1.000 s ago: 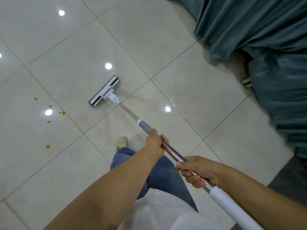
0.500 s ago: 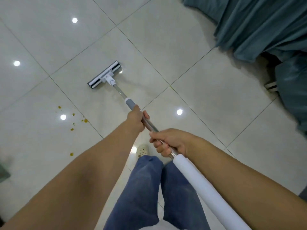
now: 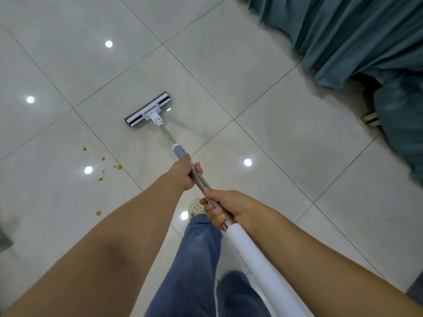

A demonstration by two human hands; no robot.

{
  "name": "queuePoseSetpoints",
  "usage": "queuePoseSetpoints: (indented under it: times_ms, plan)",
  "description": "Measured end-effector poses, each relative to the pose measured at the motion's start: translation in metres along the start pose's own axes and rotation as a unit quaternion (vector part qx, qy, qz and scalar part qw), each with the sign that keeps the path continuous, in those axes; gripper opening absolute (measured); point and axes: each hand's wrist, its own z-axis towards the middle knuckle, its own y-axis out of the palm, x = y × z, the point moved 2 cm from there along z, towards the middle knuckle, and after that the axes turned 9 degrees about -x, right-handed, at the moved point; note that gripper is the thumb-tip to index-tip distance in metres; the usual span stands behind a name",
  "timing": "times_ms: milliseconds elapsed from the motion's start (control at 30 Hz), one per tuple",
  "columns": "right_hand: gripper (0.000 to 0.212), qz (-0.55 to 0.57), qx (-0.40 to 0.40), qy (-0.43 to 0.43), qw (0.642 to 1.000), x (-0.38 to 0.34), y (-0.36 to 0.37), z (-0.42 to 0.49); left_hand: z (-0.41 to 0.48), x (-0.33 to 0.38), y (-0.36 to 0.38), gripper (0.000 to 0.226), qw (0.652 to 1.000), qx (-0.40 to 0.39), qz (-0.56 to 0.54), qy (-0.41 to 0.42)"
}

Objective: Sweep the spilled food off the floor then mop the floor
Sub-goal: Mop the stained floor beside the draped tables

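Note:
A flat mop with a grey and white head (image 3: 148,110) rests on the pale tiled floor (image 3: 274,138), its metal pole running back toward me. My left hand (image 3: 183,173) grips the pole just below the grey collar. My right hand (image 3: 223,207) grips it lower, above the white foam sleeve (image 3: 251,255). Several small yellow-brown food spots (image 3: 102,167) lie on the tiles to the left of the mop, apart from its head.
Teal curtains (image 3: 343,37) pool on the floor at the upper right, with a small white object (image 3: 370,118) under them. My legs in blue trousers (image 3: 194,259) and a pale shoe (image 3: 195,208) stand below the pole. Ceiling lights reflect in the tiles.
The mop head has slid forward across the tile and its pole now points more straight ahead. Both hands keep their grip on the pole.

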Motion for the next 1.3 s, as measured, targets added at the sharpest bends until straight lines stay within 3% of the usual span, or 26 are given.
queuePoseSetpoints:
  times_ms: [367, 500, 633, 967, 1300]
  plan:
    - [0.028, -0.044, 0.034, 0.013, 0.998, 0.205, -0.127, -0.114, -0.084, -0.261, 0.002, 0.035, 0.999, -0.015, -0.007, -0.029]
    - [0.021, -0.126, 0.038, 0.041, 0.99, 0.274, -0.162, -0.154, -0.125, -0.35, 0.003, 0.034, 0.999, 0.008, -0.031, -0.018]
    - [0.03, -0.199, 0.017, 0.07, 0.977, 0.314, -0.171, -0.181, -0.158, -0.396, -0.006, 0.033, 0.997, 0.032, -0.066, 0.004]
    - [0.028, -0.31, 0.001, 0.14, 0.94, 0.329, -0.125, -0.164, -0.19, -0.39, -0.082, 0.03, 0.979, 0.062, -0.192, 0.024]
    - [0.03, -0.332, 0.005, 0.118, 0.936, 0.282, 0.027, -0.023, -0.167, -0.22, -0.205, 0.028, 0.974, 0.032, -0.214, 0.059]
